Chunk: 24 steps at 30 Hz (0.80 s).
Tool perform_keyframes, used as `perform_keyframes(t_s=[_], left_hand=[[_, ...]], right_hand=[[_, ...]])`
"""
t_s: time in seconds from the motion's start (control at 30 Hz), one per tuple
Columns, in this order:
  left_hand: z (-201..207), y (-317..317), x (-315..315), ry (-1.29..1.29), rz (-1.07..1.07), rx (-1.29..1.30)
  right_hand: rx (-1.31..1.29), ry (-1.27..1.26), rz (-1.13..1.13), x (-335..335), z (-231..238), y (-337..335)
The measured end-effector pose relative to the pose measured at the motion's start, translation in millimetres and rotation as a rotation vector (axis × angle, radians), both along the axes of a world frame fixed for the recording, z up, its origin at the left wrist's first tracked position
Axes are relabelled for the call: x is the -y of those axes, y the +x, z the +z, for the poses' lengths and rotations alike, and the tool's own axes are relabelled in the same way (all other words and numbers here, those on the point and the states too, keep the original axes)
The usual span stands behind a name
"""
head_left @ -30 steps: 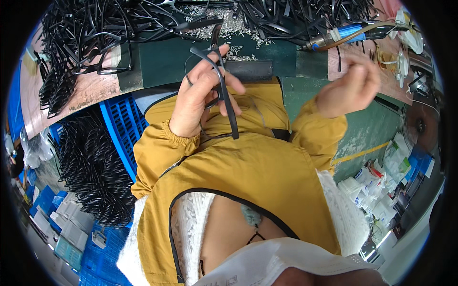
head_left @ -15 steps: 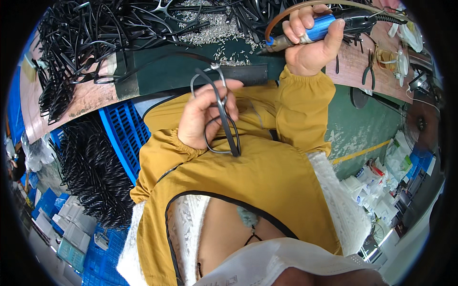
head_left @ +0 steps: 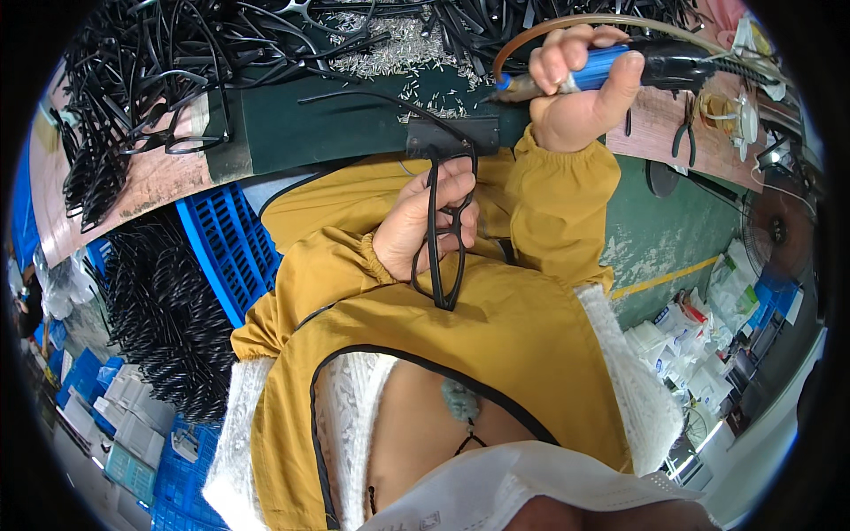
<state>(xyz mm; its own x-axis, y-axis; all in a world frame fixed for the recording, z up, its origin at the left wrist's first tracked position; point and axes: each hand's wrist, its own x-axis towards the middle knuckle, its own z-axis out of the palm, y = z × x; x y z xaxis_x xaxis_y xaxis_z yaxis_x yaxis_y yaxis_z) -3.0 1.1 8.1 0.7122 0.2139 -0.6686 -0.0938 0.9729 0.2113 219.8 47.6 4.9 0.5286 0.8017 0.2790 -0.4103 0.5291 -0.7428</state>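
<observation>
Black glasses [head_left: 433,248]: one pair, in the left hand [head_left: 410,221]; rims hang from the fingers toward the lap, one side arm runs down past them, the other reaches beyond the fingertips, leftward over the mat.
Left-hand grip: fingers curled closed on the frame near its hinge end.
Right-hand grip: fingers and thumb wrapped around one blue-and-black tool [head_left: 604,66], its tip pointing left, ahead of the left fingertips.
Hose [head_left: 611,19]: one, brown, arching over the right hand.
Heaps: two, of black frames beyond count; left heap [head_left: 102,106] ahead-left of the left hand, right heap [head_left: 460,40] ahead of it.
Metal pins [head_left: 390,57]: countless, between the heaps.
Block [head_left: 487,133]: one, just beyond the left fingertips.
Pliers [head_left: 680,142]: one, right of the right hand.
Table [head_left: 168,199] edge: left hand on its lap side.
Room: green mat [head_left: 292,133] between left hand and left heap.
</observation>
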Motion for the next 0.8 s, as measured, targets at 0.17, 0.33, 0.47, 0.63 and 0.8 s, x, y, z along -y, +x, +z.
perform_keyframes(t_s=[0.17, 0.33, 0.47, 0.63, 0.8], left_hand=[[0, 1, 2, -0.015, 0.026, 0.010], [-4, 2, 4, -0.028, 0.049, 0.008], [-9, -2, 6, -0.039, 0.060, 0.065], [-16, -3, 4, -0.009, 0.032, 0.144], [-15, -2, 5, 0.004, 0.054, 0.134]], right_hand=[[-0.110, 0.126, 0.199, 27, 12, -12], [-0.047, 0.027, 0.261, 50, 10, -37], [-0.147, -0.009, 0.209, 52, 11, -43], [-0.073, -0.069, 0.249, 50, 13, -42], [-0.180, 0.036, 0.222, 46, 10, -41]])
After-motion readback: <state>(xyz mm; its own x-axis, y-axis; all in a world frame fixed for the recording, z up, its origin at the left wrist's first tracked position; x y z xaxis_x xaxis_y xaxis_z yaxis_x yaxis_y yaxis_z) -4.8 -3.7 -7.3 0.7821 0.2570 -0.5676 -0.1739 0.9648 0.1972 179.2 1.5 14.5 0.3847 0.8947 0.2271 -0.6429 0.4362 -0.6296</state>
